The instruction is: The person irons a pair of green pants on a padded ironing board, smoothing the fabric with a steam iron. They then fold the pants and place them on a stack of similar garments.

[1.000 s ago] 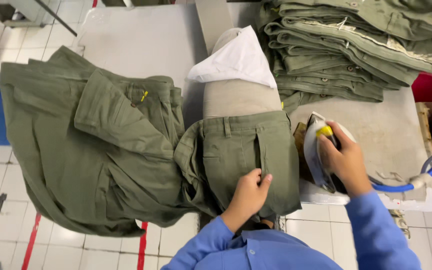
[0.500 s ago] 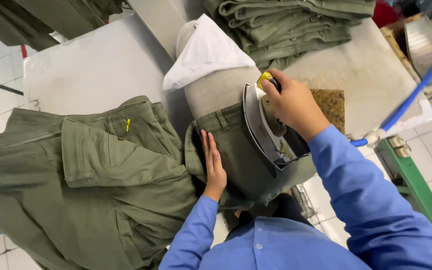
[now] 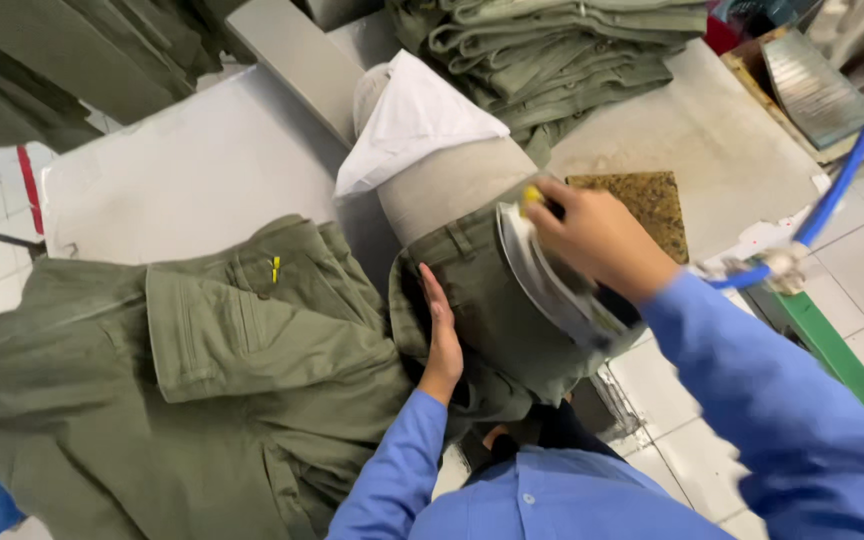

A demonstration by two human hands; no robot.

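The right hand (image 3: pixel 602 235) grips the iron (image 3: pixel 552 285) on the green trousers (image 3: pixel 252 380), whose waist sits over the padded arm (image 3: pixel 452 185) near the table's (image 3: pixel 182 170) front edge, while the left hand (image 3: pixel 442 335) lies flat, open, on the cloth.

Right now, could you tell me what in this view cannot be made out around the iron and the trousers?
Head view:
- Iron: its soleplate faces the cloth; the right hand covers the handle.
- Olive trousers: the legs run off the left and bottom edges.
- Blue hose: its far end leaves the right edge.
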